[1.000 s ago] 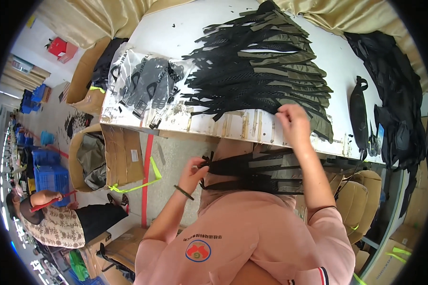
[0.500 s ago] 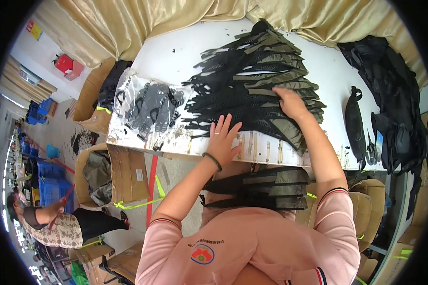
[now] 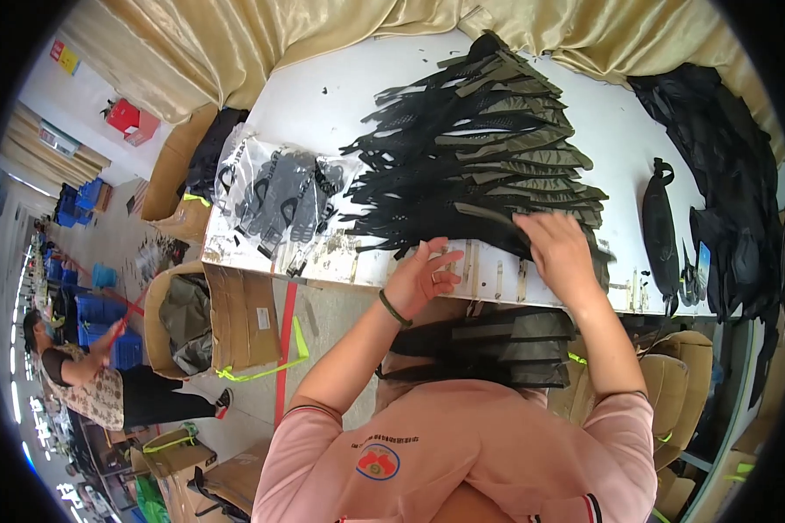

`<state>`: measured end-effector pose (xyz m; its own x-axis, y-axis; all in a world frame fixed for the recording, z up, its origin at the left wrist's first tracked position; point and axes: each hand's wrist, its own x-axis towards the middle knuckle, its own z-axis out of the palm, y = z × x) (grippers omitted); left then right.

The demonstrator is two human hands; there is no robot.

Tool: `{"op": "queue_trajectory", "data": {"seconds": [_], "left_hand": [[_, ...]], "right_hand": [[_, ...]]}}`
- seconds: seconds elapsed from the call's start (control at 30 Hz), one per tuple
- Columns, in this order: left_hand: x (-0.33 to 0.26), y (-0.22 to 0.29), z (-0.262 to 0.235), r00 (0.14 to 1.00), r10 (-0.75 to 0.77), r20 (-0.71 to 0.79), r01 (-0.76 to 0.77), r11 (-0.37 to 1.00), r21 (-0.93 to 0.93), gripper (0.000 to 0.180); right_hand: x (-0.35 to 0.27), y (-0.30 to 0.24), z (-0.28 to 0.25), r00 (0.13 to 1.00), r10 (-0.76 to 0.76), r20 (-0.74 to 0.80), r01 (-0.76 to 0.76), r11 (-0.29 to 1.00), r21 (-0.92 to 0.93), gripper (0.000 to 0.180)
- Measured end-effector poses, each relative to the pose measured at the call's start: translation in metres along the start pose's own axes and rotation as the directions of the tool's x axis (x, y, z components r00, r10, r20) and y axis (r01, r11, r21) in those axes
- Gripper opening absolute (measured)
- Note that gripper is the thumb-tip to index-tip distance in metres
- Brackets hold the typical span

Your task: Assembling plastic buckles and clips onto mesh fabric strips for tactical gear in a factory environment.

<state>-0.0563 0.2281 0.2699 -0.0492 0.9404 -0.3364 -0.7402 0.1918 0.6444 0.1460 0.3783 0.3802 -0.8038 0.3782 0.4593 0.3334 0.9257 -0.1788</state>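
Right hand [image 3: 560,248] pinching nearest strip of fanned stack [image 3: 488,157], strips lying left-right, narrow ends pointing left; left hand [image 3: 420,277] open, fingers loosely curled, at table [image 3: 340,96] edge

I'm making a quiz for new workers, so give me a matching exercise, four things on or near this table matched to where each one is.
Things:
1. fanned stack of black and olive pieces
2. clear bags of black parts
3. open cardboard box
4. right hand

Places:
A. on the floor under the table's left corner
B. table's left end
C. on the stack's near edge
D. middle of the white table

Pairs: 1-D, 2-B, 3-A, 4-C
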Motion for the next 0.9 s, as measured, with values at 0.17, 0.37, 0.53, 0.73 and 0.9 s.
{"op": "queue_trajectory", "data": {"seconds": [0.17,0.37,0.53,0.73,0.9], "left_hand": [[-0.002,-0.017,-0.038,0.954,0.260,-0.149,-0.287,0.937,-0.197,0.028],[-0.034,-0.023,-0.051,0.812,0.414,-0.410,-0.360,0.910,0.206,0.011],[-0.045,-0.029,-0.024,0.840,0.432,-0.329,-0.346,0.893,0.288,0.012],[-0.072,-0.011,-0.039,0.851,0.453,-0.266,-0.365,0.874,0.320,0.010],[-0.080,-0.015,-0.047,0.892,0.418,-0.175,-0.348,0.879,0.327,0.010]], "right_hand": [[-0.071,0.007,0.018,0.967,0.101,0.233,-0.105,0.994,0.006,0.036],[-0.086,-0.016,0.028,0.953,0.214,0.213,-0.228,0.973,0.041,0.026],[-0.028,-0.092,0.077,0.976,0.074,0.206,-0.187,0.772,0.607,0.043],[-0.035,-0.090,0.122,0.771,0.050,0.634,-0.559,0.531,0.637,0.035],[-0.050,-0.103,0.133,0.812,0.067,0.580,-0.573,0.284,0.769,0.033]]}}
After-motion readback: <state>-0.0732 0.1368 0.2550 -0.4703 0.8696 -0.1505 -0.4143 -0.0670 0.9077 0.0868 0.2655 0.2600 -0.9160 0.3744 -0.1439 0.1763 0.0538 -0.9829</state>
